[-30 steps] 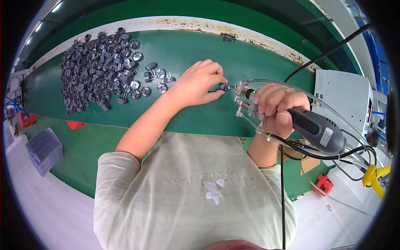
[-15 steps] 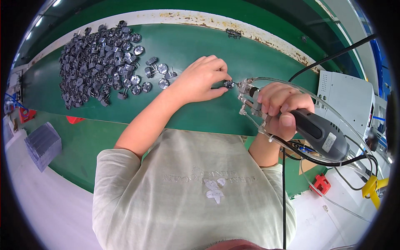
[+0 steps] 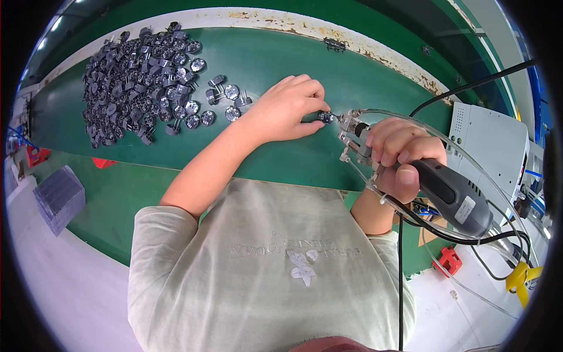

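Observation:
My left hand pinches a small dark round part between thumb and finger on the green bench top. In my right hand is a black-and-grey power screwdriver, its fingers wrapped round the front of the body. A metal-and-clear-plastic nozzle head with thin tubes sits at its front, and the tip meets or nearly meets the right side of the small part. Left of my left hand lie a few loose parts of the same look, some with metal pins.
A large heap of dark round parts covers the bench's left side. Right of the screwdriver stands a light grey box with cables and clear hoses. A rusty white rail runs along the back. Red pieces sit below the bench edge.
Both hands keep their places at the small part, with the screwdriver tip still against or close to it. The whole view has shifted slightly; nothing else visibly differs.

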A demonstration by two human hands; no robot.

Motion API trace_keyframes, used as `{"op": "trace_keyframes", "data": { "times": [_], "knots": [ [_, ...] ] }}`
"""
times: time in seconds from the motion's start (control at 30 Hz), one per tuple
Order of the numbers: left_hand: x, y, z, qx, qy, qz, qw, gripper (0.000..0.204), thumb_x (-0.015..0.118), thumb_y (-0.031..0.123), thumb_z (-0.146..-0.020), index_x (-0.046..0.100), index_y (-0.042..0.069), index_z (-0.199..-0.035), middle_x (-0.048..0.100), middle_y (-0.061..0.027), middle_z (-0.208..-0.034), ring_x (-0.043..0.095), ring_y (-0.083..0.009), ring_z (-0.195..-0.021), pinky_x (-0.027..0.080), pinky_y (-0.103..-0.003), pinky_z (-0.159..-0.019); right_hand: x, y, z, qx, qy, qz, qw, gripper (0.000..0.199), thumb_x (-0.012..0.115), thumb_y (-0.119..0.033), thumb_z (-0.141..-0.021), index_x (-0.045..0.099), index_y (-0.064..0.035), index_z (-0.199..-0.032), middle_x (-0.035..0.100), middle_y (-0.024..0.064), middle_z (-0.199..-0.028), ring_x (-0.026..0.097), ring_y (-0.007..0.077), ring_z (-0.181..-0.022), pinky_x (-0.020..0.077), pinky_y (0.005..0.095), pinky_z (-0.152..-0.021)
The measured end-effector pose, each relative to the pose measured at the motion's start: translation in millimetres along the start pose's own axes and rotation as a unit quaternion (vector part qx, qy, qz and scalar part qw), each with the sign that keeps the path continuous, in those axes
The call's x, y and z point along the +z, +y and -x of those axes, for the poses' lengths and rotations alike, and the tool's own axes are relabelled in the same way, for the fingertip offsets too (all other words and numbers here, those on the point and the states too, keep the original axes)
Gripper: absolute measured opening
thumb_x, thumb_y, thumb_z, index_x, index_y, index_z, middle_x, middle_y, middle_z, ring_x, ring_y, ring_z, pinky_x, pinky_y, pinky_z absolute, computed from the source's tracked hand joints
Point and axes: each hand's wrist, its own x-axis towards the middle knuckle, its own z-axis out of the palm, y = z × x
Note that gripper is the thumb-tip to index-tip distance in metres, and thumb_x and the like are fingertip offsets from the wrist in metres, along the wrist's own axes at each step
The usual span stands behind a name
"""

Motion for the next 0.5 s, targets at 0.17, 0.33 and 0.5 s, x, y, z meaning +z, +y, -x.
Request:
{"op": "trace_keyframes", "data": {
  "times": [0.17, 0.33, 0.5],
  "knots": [
    [2, -1, 1, 0.004, 0.001, 0.004, 1.000, 0.026, 0.082, 0.020, -0.079, 0.076, 0.010, -0.102, 0.063, -0.0043, -0.103, 0.060, -0.0269, -0.100, 0.049, -0.041, -0.089, 5, 0, 0, 0.006, -0.006, 0.012, 1.000, 0.025, 0.073, -0.019, -0.093, 0.052, -0.0052, -0.089, 0.055, 0.0054, -0.063, 0.056, 0.0197, -0.051, 0.0533, 0.0388, -0.055],
    [0, 0, 0, 0.008, -0.008, 0.000, 1.000, 0.025, 0.081, 0.021, -0.080, 0.076, 0.009, -0.102, 0.063, -0.0042, -0.103, 0.060, -0.0271, -0.100, 0.049, -0.040, -0.090, 7, 3, -7, 0.062, 0.006, 0.039, 0.997, 0.024, 0.069, -0.017, -0.094, 0.051, -0.0047, -0.085, 0.052, 0.0063, -0.063, 0.051, 0.0193, -0.052, 0.0518, 0.0404, -0.056],
    [-1, -1, -1, 0.012, -0.009, 0.009, 1.000, 0.026, 0.081, 0.021, -0.080, 0.075, 0.008, -0.101, 0.063, -0.0042, -0.104, 0.060, -0.0272, -0.101, 0.049, -0.040, -0.091, 10, 3, -12, 0.083, 0.011, -0.028, 0.996, 0.021, 0.073, -0.003, -0.089, 0.052, -0.0024, -0.087, 0.059, 0.0087, -0.068, 0.057, 0.0207, -0.060, 0.0533, 0.0365, -0.063]
  ]
}}
